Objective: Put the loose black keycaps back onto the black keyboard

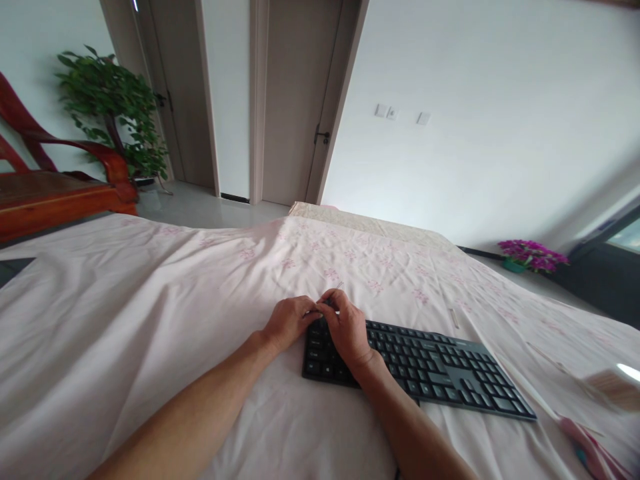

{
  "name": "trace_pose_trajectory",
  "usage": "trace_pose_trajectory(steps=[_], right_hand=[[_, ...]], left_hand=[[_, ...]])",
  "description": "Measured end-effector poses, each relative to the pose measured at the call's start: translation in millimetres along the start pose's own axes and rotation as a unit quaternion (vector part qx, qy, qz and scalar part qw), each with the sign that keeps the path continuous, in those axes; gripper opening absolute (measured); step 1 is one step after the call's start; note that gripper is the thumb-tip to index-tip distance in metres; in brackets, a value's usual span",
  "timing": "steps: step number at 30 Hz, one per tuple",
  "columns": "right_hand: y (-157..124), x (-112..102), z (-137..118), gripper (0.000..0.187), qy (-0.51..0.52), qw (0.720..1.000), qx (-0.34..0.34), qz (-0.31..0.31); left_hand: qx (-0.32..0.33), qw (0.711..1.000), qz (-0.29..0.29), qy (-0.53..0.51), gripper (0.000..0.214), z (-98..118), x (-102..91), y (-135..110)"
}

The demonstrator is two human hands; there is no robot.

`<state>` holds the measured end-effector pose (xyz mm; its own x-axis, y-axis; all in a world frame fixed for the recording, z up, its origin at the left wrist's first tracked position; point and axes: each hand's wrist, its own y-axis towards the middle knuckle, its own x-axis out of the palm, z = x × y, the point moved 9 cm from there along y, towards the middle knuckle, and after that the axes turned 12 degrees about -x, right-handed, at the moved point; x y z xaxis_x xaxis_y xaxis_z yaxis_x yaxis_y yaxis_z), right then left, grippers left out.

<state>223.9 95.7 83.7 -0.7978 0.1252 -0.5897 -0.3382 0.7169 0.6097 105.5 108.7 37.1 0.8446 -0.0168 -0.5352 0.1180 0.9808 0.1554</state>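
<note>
A black keyboard (450, 373) lies on a pale pink cloth with a flower print. Over its upper left corner, my left hand (289, 321) and my right hand (348, 327) meet with fingertips pinched together. A thin wire-like loop (341, 286) pokes up behind the right fingers; its lower end is hidden. Whatever the left fingertips pinch is too small and covered to make out. My right hand and forearm cover several keys on the keyboard's left side.
A short pale stick (454, 318) lies beyond the keyboard. To the right are a clear container (615, 388) of thin sticks and a pink item (590, 445). A wooden chair (65, 190), a leafy plant (113, 107) and purple flowers (534, 255) stand around the cloth-covered surface.
</note>
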Motion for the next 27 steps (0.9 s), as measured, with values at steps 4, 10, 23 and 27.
trace_pose_trajectory(steps=[4, 10, 23, 27], right_hand=[[-1.2, -0.4, -0.2, 0.014, 0.002, 1.000, 0.000, 0.004], [-2.9, -4.6, 0.7, 0.013, 0.022, 0.999, -0.003, 0.028], [-1.6, -9.6, 13.7, 0.014, 0.072, 0.994, 0.044, 0.074], [-3.3, -13.8, 21.3, 0.015, 0.074, 0.990, 0.068, 0.103]], left_hand=[[-0.003, 1.000, 0.004, 0.014, 0.030, 0.4, 0.8, -1.8], [0.045, 0.996, 0.034, 0.076, 0.033, 12.3, -1.1, -5.5], [-0.001, 0.998, -0.027, -0.057, 0.023, -3.3, 2.1, 9.7], [-0.028, 0.994, -0.038, -0.101, 0.023, -11.1, 2.1, 13.8]])
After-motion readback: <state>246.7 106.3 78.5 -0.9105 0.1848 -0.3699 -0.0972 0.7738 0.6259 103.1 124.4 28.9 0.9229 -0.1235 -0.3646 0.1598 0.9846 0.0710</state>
